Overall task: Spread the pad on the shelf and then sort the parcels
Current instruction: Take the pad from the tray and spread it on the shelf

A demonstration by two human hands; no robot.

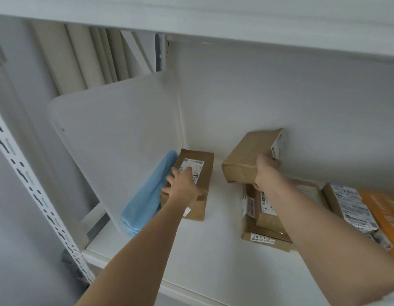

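White shelf [213, 250] boards and a white back wall fill the view, with another white board close above.

On this shelf, at the left side, a long brown parcel [192, 184] lies flat with its printed label facing up. The left hand [180, 183] rests on top of it, the fingers stretched forward over the label and slightly spread; they do not curl around the box. Just beside this parcel, touching its left edge, lies a folded light blue pad [147, 195], which leans against a white side panel [116, 133]. The pad is folded, not spread out.

To the right, the right hand [265, 173] grips a second brown parcel [246, 157] at its near right corner, with the fingers curled over the top edge and the thumb under it. This parcel is lifted and tilted, and it hangs above a stack of two flat brown parcels [266, 219] that lie on the shelf, the smaller one on the bigger one. Whether the lifted parcel touches the stack, one cannot tell.

Further right lies another parcel with a big white label [348, 206], and next to it, at the frame edge, an orange package [383, 213].

Behind the side panel, beige curtains [81, 58] hang, and at the far left stands a white perforated metal post [37, 195].
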